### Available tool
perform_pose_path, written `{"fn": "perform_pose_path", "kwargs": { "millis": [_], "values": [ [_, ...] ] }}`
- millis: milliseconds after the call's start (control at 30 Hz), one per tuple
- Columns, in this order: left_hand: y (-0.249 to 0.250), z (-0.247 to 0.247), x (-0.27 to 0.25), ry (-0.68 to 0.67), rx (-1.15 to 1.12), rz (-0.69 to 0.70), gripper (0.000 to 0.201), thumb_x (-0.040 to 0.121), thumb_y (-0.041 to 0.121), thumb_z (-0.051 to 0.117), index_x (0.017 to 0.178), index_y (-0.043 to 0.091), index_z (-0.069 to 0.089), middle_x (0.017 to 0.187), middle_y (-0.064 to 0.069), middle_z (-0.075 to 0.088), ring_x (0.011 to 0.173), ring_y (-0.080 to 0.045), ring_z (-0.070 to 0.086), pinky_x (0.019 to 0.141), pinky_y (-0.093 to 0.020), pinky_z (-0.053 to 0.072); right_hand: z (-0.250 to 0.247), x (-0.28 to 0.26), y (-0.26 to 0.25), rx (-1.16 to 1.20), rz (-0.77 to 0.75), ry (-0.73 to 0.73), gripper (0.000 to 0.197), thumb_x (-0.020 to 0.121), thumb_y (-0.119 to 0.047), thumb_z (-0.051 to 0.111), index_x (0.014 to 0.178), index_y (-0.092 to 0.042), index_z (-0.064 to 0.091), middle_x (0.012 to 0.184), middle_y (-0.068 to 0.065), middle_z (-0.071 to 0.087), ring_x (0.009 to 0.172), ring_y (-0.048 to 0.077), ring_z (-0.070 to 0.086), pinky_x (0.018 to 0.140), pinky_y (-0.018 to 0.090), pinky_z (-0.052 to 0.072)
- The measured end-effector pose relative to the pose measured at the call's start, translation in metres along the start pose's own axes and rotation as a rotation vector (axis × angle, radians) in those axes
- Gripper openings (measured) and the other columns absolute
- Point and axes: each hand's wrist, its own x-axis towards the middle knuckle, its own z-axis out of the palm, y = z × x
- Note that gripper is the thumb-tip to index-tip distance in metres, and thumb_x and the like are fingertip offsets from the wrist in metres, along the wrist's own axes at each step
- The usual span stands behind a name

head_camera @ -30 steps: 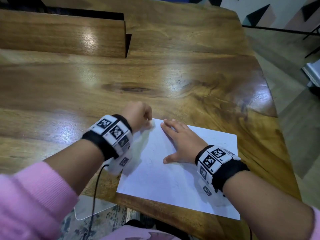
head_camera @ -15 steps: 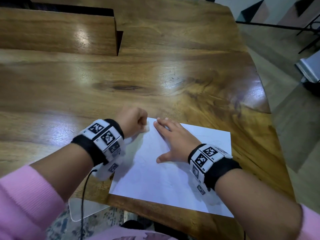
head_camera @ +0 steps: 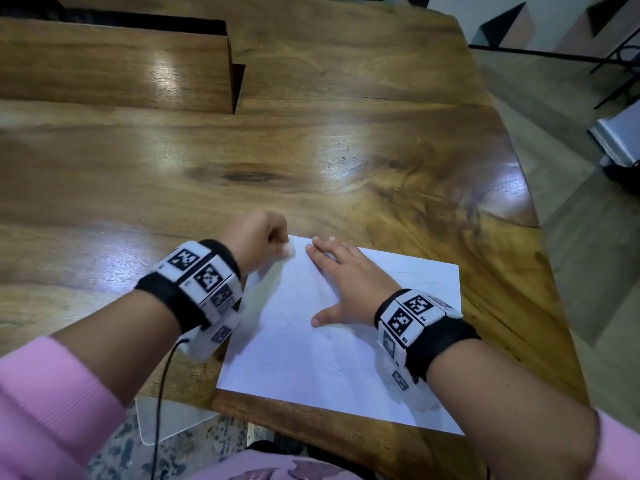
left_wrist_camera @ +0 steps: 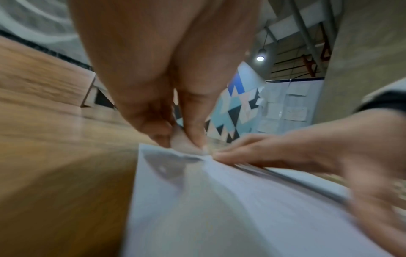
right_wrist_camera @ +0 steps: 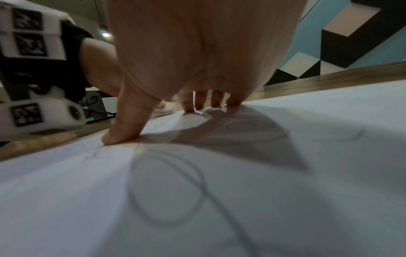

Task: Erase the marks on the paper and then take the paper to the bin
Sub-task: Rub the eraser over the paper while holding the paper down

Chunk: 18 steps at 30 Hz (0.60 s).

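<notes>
Left hand (head_camera: 256,239) curled, pinching small white eraser (head_camera: 289,250) against far-left corner of white paper sheet (head_camera: 311,368). Right hand (head_camera: 341,282) flat, fingers spread, pressing paper onto glossy wooden table (head_camera: 311,150). Faint looped pencil marks (right_wrist_camera: 167,189) visible.

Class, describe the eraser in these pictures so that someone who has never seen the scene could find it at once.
Start at the wooden table and find the white paper near its front edge. At the paper's far left corner, the left hand pinches the eraser. It is the small pale block poking from that curled fist, while the right hand lies flat and holds nothing.
</notes>
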Motion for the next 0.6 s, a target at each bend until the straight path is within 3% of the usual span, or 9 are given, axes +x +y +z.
{"fn": "perform_pose_path", "kwargs": {
  "millis": [67, 100, 200, 267, 367, 433, 500, 600],
  "values": [
    [0.008, 0.0, 0.005, 0.153, -0.005, 0.003, 0.011, 0.075, 0.017, 0.07, 0.076, 0.008, 0.064, 0.069, -0.003, 0.056, 0.069, -0.02, 0.05, 0.053, -0.023, 0.033, 0.0, 0.0, 0.0, -0.003, 0.004, -0.003, 0.113, 0.069, -0.054, 0.074, 0.151, -0.021, 0.005, 0.158, -0.008, 0.001, 0.145, 0.013, -0.002, 0.114, 0.022, 0.0],
    [0.009, 0.001, 0.003, 0.138, 0.025, 0.011, 0.012, 0.076, 0.017, 0.069, 0.078, 0.006, 0.064, 0.068, -0.002, 0.055, 0.069, -0.019, 0.05, 0.051, -0.021, 0.032, -0.001, 0.0, -0.001, -0.002, 0.005, -0.007, 0.113, 0.069, -0.054, 0.074, 0.152, -0.021, 0.005, 0.158, -0.008, 0.001, 0.145, 0.013, -0.003, 0.114, 0.022, 0.0],
    [0.003, 0.001, -0.011, -0.108, 0.184, 0.063, 0.009, 0.075, 0.017, 0.07, 0.074, 0.011, 0.065, 0.059, 0.009, 0.048, 0.063, -0.013, 0.047, 0.051, -0.013, 0.029, -0.001, 0.0, -0.001, -0.005, 0.005, -0.009, 0.112, 0.069, -0.054, 0.074, 0.152, -0.022, 0.004, 0.158, -0.009, 0.0, 0.145, 0.013, -0.003, 0.114, 0.022, -0.001],
    [0.0, -0.001, -0.017, -0.156, 0.196, 0.068, 0.009, 0.074, 0.017, 0.071, 0.071, 0.016, 0.062, 0.058, 0.012, 0.047, 0.059, -0.01, 0.046, 0.051, -0.013, 0.029, -0.001, 0.0, -0.001, -0.016, 0.003, -0.008, 0.113, 0.069, -0.054, 0.073, 0.152, -0.021, 0.004, 0.158, -0.008, 0.0, 0.145, 0.013, -0.003, 0.114, 0.022, -0.001],
    [0.005, 0.0, -0.007, 0.023, 0.116, 0.091, 0.01, 0.074, 0.017, 0.071, 0.078, 0.01, 0.065, 0.059, 0.011, 0.046, 0.066, -0.015, 0.048, 0.049, -0.008, 0.028, -0.001, 0.0, -0.001, -0.032, 0.002, -0.009, 0.113, 0.069, -0.055, 0.073, 0.152, -0.021, 0.004, 0.158, -0.007, 0.0, 0.145, 0.014, -0.003, 0.114, 0.022, -0.002],
    [0.011, 0.006, 0.001, 0.112, 0.07, 0.089, 0.011, 0.074, 0.015, 0.07, 0.081, 0.007, 0.065, 0.06, 0.006, 0.049, 0.068, -0.018, 0.05, 0.049, -0.015, 0.032, -0.001, 0.0, -0.002, -0.037, 0.003, -0.016, 0.113, 0.07, -0.056, 0.072, 0.152, -0.021, 0.003, 0.158, -0.007, -0.001, 0.145, 0.014, -0.004, 0.113, 0.022, -0.002],
    [0.012, 0.011, 0.0, 0.137, 0.073, 0.075, 0.01, 0.075, 0.014, 0.07, 0.08, 0.006, 0.065, 0.065, 0.002, 0.052, 0.069, -0.019, 0.05, 0.049, -0.018, 0.028, -0.001, 0.0, -0.001, -0.035, 0.007, -0.019, 0.113, 0.07, -0.056, 0.072, 0.152, -0.021, 0.002, 0.159, -0.008, -0.002, 0.145, 0.014, -0.005, 0.113, 0.022, -0.003],
    [0.001, 0.015, -0.016, -0.053, 0.107, 0.108, 0.019, 0.073, 0.017, 0.072, 0.061, 0.018, 0.057, 0.054, 0.01, 0.045, 0.059, -0.015, 0.044, 0.049, -0.011, 0.029, -0.001, 0.0, -0.002, -0.043, 0.011, -0.037, 0.113, 0.071, -0.057, 0.07, 0.151, -0.021, -0.001, 0.159, -0.009, -0.006, 0.145, 0.014, -0.007, 0.114, 0.022, -0.004]
  ]
}}
